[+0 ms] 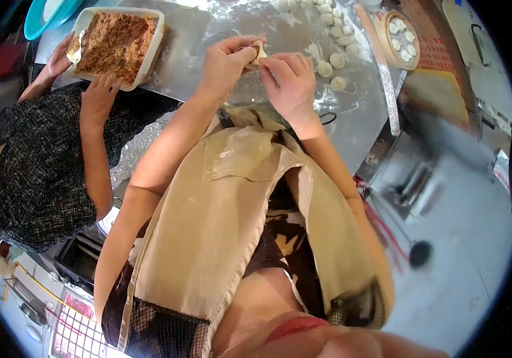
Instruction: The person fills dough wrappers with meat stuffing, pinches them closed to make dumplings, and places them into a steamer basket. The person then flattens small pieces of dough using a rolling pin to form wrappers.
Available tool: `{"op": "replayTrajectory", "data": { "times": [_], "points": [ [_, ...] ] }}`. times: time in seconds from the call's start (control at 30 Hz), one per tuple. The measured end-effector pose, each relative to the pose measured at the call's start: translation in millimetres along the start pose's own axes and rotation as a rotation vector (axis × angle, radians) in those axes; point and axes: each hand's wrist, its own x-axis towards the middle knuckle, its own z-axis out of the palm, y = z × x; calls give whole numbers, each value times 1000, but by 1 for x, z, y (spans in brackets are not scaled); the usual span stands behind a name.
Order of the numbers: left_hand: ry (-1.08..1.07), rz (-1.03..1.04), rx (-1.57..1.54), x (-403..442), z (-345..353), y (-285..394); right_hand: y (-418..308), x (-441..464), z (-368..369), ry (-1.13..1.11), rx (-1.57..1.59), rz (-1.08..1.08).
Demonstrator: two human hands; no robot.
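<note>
L hand closed, fingertips gripping a small dough wrapper w/ a bit of brown filling showing; R hand pinching the wrapper's near edge w/ thumb & fingers. Wrapper's held up over the front part of the metal tabletop, just past the beige apron. Tabletop's grey, shiny, dusted w/ flour, esp. toward the far side. Small dough pieces clustered far R, a few rounder ones nearer. Long rolling pin lies beyond them, approx. along the R edge, floury; round steamer w/ white shaped pcs. inside sits just R of its far end. L side: rect. plastic container of reddish-brown filling, teal basin behind it, partly out of view. Co-worker in dark speckled top stands on the L, one hand at the container's L side nr another pale wrapper, other hand at its near edge. Room: pale blue-grey floor on the R, w/ a dark round item there, blurry; wire grid low L.
</note>
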Motion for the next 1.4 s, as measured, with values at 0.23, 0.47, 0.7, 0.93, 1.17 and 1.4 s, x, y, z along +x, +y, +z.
{"op": "replayTrajectory", "data": {
  "times": [0.23,0.47,0.7,0.93,1.17,1.4],
  "points": [
    [-75,-75,89,2,-9,6,10,1,2,-7,39,104],
    [-246,-132,244,9,-21,13,11,12,-1,-51,14,-75],
    [-150,-216,-230,-15,0,22,1,2,2,83,-37,-26],
    [94,-61,-119,-19,16,9,-2,-2,9,162,-76,-26],
    [88,136,-24,-18,14,7,-4,9,2,109,-23,94],
    [91,122,36,-16,9,9,0,5,-1,54,-21,-96]
  ]
}}
